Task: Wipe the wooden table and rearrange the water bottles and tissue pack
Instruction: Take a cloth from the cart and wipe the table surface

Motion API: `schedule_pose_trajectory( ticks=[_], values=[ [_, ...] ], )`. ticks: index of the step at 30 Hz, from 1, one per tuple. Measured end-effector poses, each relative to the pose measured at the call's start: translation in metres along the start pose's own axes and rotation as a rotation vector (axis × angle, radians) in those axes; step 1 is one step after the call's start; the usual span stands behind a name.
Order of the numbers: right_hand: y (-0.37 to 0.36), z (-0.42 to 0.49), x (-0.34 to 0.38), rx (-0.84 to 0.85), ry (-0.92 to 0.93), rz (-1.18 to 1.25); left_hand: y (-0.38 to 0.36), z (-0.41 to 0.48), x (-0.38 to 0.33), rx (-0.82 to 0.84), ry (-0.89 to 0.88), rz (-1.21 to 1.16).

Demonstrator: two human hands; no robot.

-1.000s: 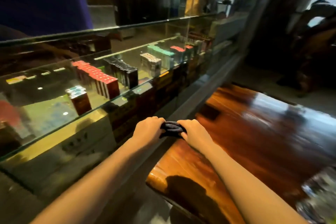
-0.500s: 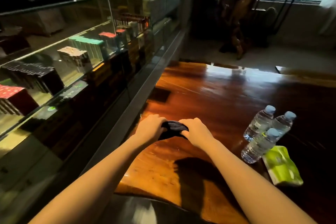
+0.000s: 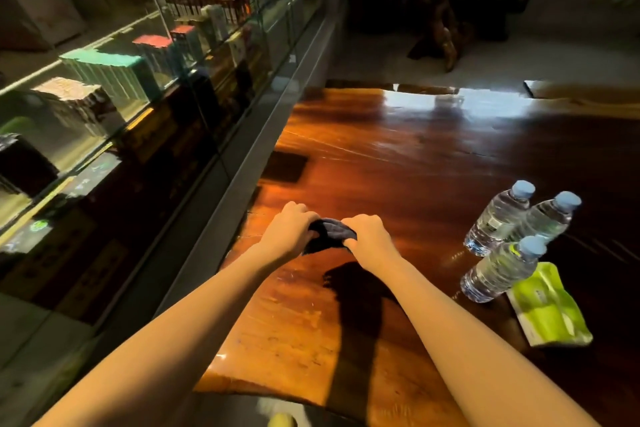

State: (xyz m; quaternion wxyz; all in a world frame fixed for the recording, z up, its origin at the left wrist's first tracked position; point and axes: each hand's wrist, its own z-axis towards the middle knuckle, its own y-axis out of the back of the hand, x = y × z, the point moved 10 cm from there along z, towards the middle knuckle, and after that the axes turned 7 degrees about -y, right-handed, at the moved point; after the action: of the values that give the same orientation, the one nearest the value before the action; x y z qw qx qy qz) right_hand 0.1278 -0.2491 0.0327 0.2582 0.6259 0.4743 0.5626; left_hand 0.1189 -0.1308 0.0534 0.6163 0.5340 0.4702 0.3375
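Hands (both) (image 3: 292, 230) (image 3: 369, 236) grip dark cloth (image 3: 330, 236) above table (image 3: 398, 156).

Your hands: left hand (image 3: 289, 230) and right hand (image 3: 369, 236) on cloth (image 3: 330, 236), over table (image 3: 398, 163).
Your right: three bottles (image 3: 519, 239) clustered; tissue pack (image 3: 547, 307) touching nearest.
Your left: display case (image 3: 138, 97) beside table.

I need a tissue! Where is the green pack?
The green tissue pack lies on the wooden table, at the person's right, touching the nearest water bottle.
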Motion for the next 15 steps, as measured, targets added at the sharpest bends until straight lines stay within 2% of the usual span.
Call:
schedule_pose_trajectory(
  ticks=[7, 12, 15],
  values=[
    [-0.038, 0.053, -0.005, -0.071, -0.040, -0.003, -0.027, 0.033, 0.049, 0.031, 0.025, -0.027],
    [-0.118, 0.041, -0.017, 0.135, -0.042, -0.050, -0.106, 0.005, 0.065, 0.306, 0.038, -0.015],
    [-0.151, 0.014, -0.022, 0.190, -0.014, -0.121, -0.145, -0.022, 0.063, 0.417, 0.024, -0.036]
  ],
)
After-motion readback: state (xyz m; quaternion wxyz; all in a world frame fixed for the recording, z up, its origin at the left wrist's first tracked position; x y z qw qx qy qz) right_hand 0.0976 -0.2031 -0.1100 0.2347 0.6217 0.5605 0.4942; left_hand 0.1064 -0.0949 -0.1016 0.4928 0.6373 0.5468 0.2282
